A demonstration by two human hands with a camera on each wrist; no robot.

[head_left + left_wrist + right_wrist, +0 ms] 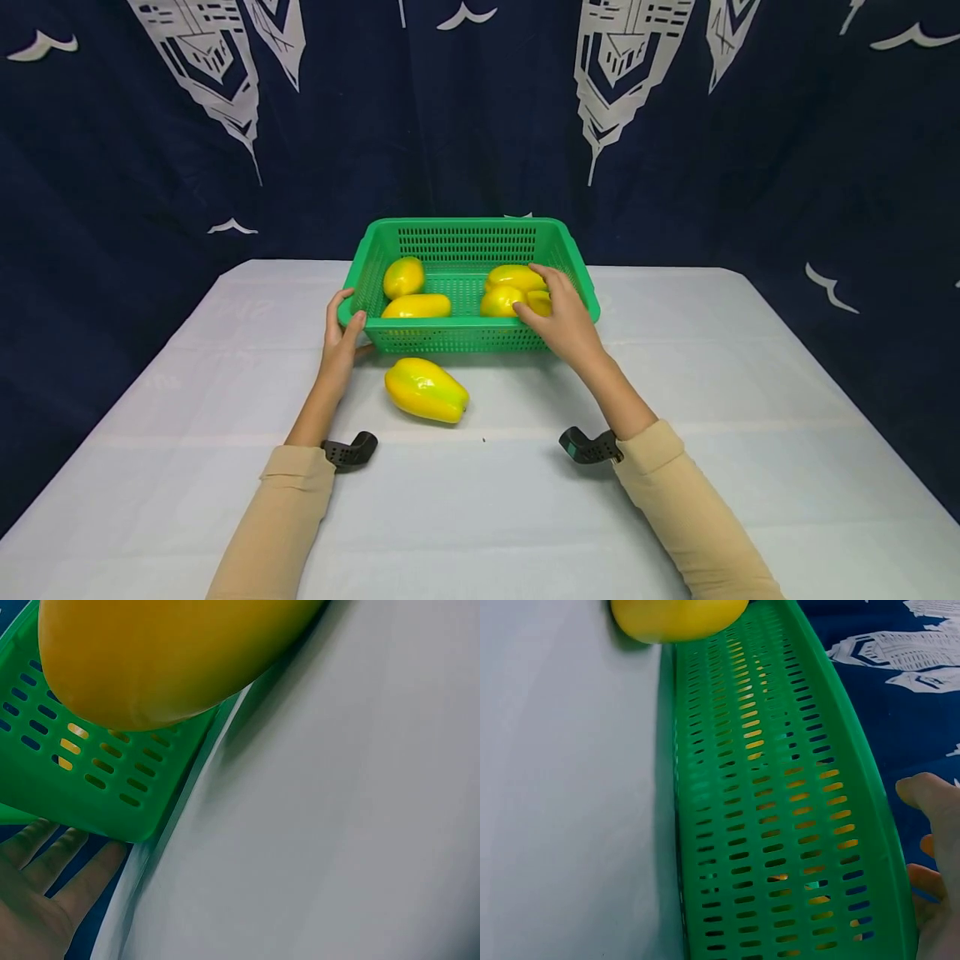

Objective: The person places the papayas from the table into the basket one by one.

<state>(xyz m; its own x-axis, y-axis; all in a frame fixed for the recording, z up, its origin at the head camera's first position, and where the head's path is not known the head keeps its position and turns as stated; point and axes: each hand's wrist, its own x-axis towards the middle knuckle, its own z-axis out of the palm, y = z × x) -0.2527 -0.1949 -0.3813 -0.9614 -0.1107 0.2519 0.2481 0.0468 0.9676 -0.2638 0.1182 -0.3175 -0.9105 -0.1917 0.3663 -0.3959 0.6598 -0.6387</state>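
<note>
A green slotted plastic basket (465, 333) stands on the table with several smooth yellow fruits inside. On its left are a rounded fruit (403, 277) and a longer one (416, 306). At the right, a long fruit (513, 276) lies behind a rounded one (501, 301), and another fruit (539, 302) is partly covered by my right hand (567, 323). That hand arches over the basket's near right side, thumb and fingers apart. My left hand (342, 342) holds the near left corner, its thumb at the rim. In front lies a yellow-green, papaya-like fruit (426, 390).
A white cloth covers the table (480, 517). Behind it hangs a dark blue curtain (450, 125) with white printed shapes. Black wrist devices sit at both cuffs, the left one (351, 451) and the right one (588, 447).
</note>
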